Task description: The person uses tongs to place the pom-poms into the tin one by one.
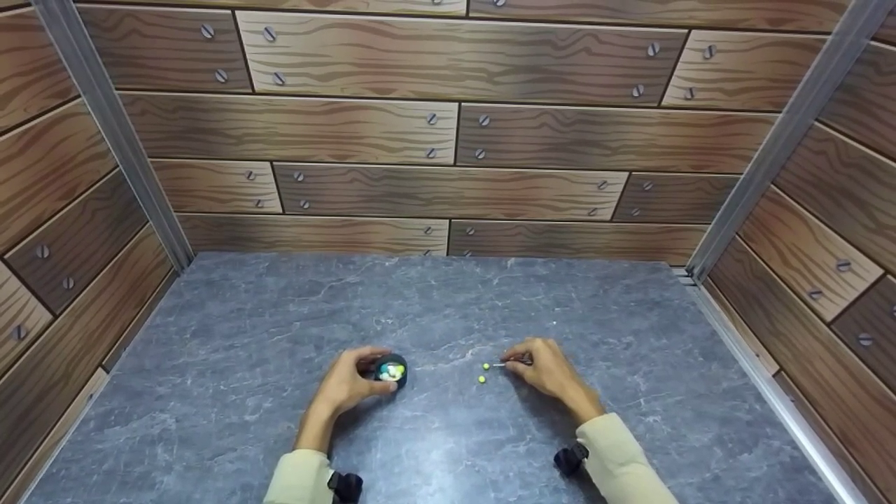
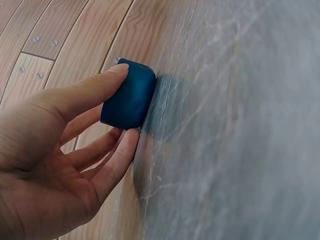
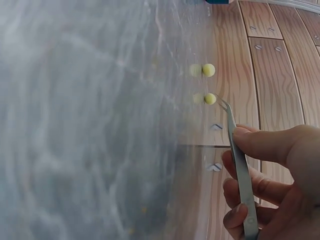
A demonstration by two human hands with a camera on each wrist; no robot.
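Two hands work low on a grey marbled tabletop [image 1: 280, 329] in the head view: the left hand [image 1: 346, 383] curls round a small dark round cup [image 1: 391, 370] that holds pale and coloured beads, while the right hand [image 1: 549, 367] pinches thin metal tweezers [image 1: 505, 364] whose tips point at two yellow beads [image 1: 484, 372] lying on the table between the hands, one just nearer than the other. From the left wrist, the thumb and fingers [image 2: 117, 160] of the left hand [image 2: 50, 160] grip the cup's [image 2: 129, 95] blue-black wall from both sides, and the cup rests on the tabletop [image 2: 240, 130]. From the right wrist, the right hand [image 3: 280, 175] holds the tweezers [image 3: 240, 165] between thumb and fingers, and their tips touch one yellow bead [image 3: 210, 98]; the other bead [image 3: 208, 70] lies just beside it, apart.
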